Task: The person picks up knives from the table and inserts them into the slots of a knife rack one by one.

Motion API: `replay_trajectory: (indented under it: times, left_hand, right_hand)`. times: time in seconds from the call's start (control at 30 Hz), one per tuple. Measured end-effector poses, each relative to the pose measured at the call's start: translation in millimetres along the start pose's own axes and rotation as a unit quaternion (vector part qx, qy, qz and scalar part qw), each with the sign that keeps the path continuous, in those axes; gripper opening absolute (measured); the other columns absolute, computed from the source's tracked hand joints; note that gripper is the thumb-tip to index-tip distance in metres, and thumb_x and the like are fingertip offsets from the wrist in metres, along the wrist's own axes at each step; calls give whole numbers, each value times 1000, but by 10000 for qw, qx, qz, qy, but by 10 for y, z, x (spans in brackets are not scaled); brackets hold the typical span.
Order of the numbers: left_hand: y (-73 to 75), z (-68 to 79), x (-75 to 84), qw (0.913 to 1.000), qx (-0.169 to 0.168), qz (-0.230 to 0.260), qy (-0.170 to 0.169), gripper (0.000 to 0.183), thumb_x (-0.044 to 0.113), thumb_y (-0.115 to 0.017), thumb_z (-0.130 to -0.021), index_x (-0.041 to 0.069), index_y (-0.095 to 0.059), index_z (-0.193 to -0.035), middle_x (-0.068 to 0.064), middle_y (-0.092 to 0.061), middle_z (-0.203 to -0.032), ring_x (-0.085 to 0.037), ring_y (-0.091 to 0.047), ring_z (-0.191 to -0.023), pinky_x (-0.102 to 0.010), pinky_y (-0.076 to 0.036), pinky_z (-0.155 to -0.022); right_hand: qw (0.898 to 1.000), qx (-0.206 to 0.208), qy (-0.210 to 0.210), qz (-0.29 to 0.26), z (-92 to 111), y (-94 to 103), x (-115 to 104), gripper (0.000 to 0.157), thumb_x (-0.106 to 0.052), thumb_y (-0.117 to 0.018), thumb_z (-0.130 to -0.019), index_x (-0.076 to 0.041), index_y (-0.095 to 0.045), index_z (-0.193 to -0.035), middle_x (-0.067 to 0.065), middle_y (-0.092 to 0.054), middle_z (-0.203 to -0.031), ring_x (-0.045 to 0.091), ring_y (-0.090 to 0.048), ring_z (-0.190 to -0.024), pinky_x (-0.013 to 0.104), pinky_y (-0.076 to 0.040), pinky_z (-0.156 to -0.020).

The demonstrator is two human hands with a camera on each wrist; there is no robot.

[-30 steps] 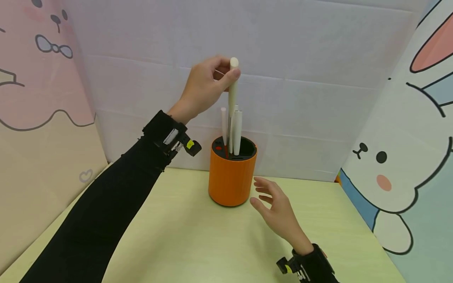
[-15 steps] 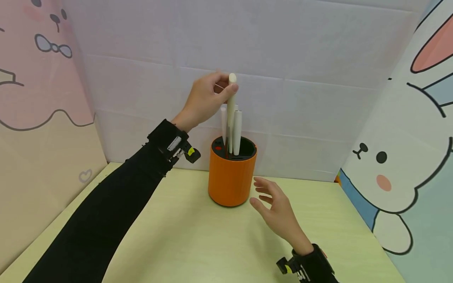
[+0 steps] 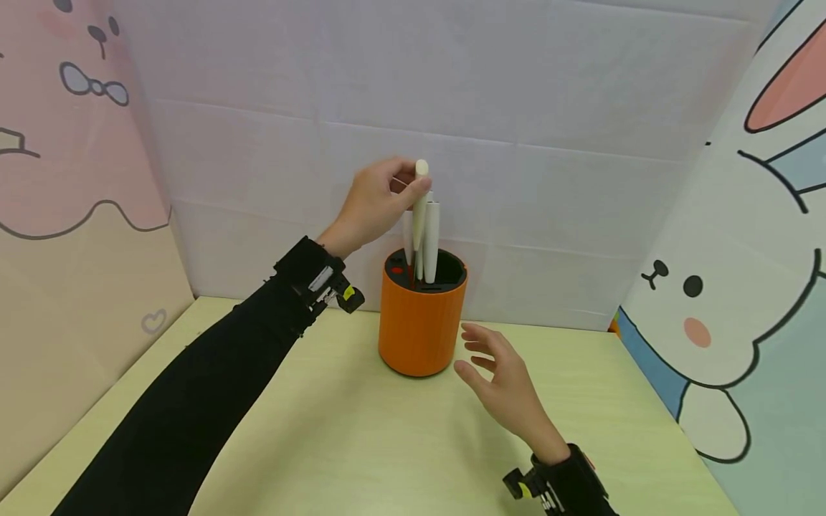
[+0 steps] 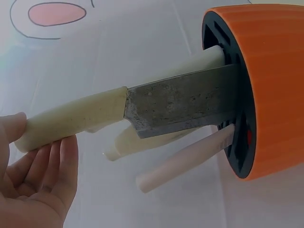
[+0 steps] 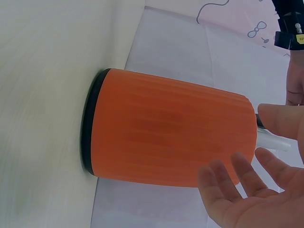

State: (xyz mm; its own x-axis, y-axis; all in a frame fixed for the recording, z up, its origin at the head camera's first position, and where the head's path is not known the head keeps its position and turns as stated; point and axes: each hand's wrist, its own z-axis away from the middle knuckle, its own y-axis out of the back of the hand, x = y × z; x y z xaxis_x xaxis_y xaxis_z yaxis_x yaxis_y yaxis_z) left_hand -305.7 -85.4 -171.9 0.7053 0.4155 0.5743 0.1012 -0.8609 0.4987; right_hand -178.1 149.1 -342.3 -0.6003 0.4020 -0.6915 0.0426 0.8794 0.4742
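My left hand pinches the cream handle of a broad-bladed kitchen knife between thumb and fingers. Its blade points down, with the lower part inside a slot of the orange knife block; the upper part of the metal still shows in the left wrist view. Around it, other pale handles stick out of the black top, among them a white handle and a pinkish-white handle. To the right of the block, my right hand hovers with fingers loosely bent, holding nothing. A small gap separates it from the block.
The block stands on a pale yellow table, close to a white back sheet. Cartoon-printed panels border the table, a pink and cream panel at left and a rabbit panel at right.
My left hand has come down with the knife, and more of the blade is now inside the block. My right hand and the block have stayed in place.
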Motion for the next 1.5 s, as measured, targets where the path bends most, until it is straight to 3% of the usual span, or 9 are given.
replay_trajectory:
  times: [0.1,0.4,0.53,0.77,0.97,1.17,1.5]
  left_hand:
    - [-25,29,-44,10000,-1,23,13,28,37,-59,-95,16,-61,-112,6,-60,-101,-10,-59,-86,-26,-53,-71]
    - [-87,122,-168,9999,-28,30,166,29,39,-58,-96,16,-60,-113,6,-60,-101,-9,-58,-86,-25,-54,-70]
    - [-111,151,-207,9998,-39,23,180,26,37,-58,-96,17,-61,-112,8,-59,-99,-8,-59,-85,-24,-54,-70]
    - [-157,193,-306,9997,-116,-135,170,28,41,-57,-96,19,-61,-112,10,-59,-98,-3,-58,-84,-23,-53,-72]
    - [-199,232,-395,9995,-188,-150,199,29,42,-56,-96,18,-60,-112,9,-59,-100,-5,-57,-86,-23,-53,-71]
    - [-247,271,-441,9993,-270,-175,187,28,38,-55,-98,16,-59,-114,7,-59,-102,-5,-57,-86,-23,-54,-68]
    - [-261,321,-483,9987,-268,-303,316,34,41,-54,-97,15,-58,-119,6,-60,-106,-6,-57,-91,-25,-52,-75]
  right_hand:
    - [10000,-21,3,38,-1,23,-119,50,-2,-69,-87,-8,-50,-132,9,-55,-118,27,-57,-106,50,-51,-86]
    - [9999,-42,-95,77,1,24,-193,50,1,-69,-86,-6,-50,-132,10,-55,-117,28,-57,-107,49,-50,-87]
    - [10000,-27,-63,70,3,14,-122,50,-2,-69,-87,-10,-50,-133,8,-55,-118,25,-57,-108,45,-51,-87]
    - [9999,-61,-7,140,6,-26,206,51,-18,-69,-90,-28,-47,-135,-2,-54,-121,15,-55,-110,41,-51,-89]
    - [9999,-69,-23,108,6,-27,222,53,-17,-70,-89,-27,-47,-135,-2,-54,-121,23,-56,-110,44,-51,-88]
    - [9999,-66,-47,119,14,-25,211,53,-17,-70,-89,-26,-47,-135,-2,-54,-122,20,-55,-110,45,-51,-88]
    - [9999,-58,-45,152,15,-15,210,53,-17,-70,-89,-28,-47,-135,-3,-54,-121,25,-56,-110,45,-51,-88]
